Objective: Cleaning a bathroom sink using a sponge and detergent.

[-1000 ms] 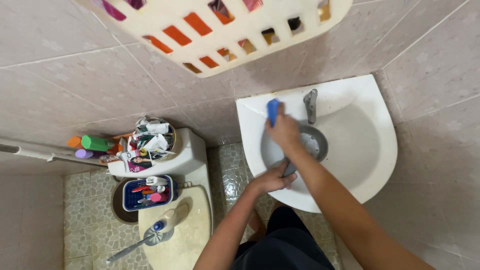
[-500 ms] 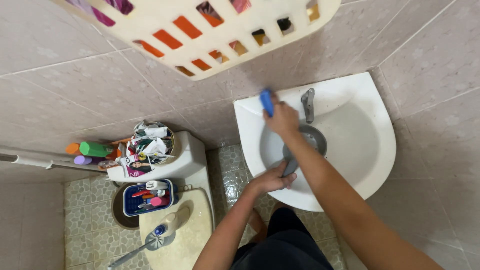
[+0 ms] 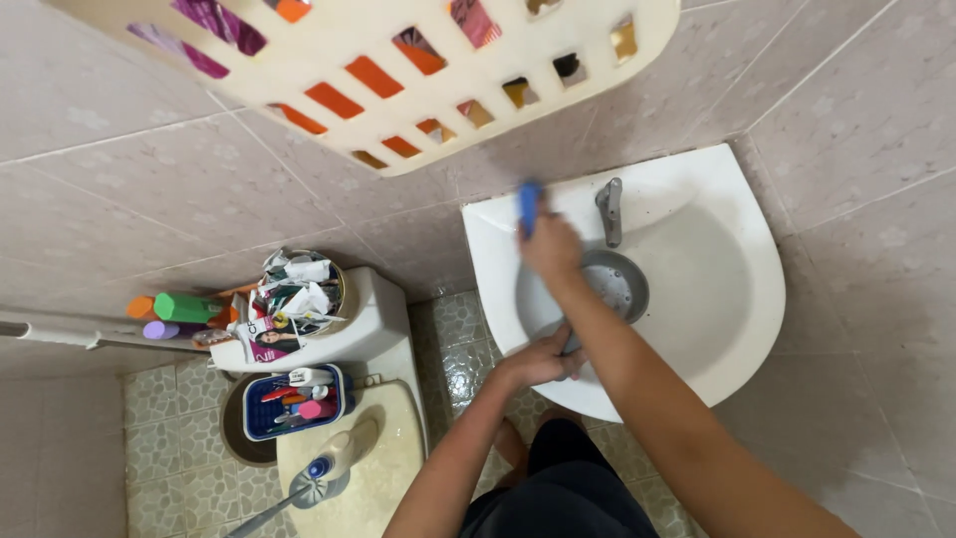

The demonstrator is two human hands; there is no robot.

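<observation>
the pan (image 3: 609,284) sits in the white sink (image 3: 727,289) right of centre in the frame, under the tap (image 3: 607,209). the left hand (image 3: 543,361) has its fingers wrapped around the pan's handle at the sink's front edge. the right hand (image 3: 551,247), blurred, has its fingers closed on a blue sponge (image 3: 530,204) at the pan's far left rim. a slotted basket (image 3: 418,60) hangs along the top of the frame.

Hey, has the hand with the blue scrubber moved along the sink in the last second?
Yes. The right hand with the blue scrubber has slid further from the faucet, toward the sink's back-left corner.
</observation>
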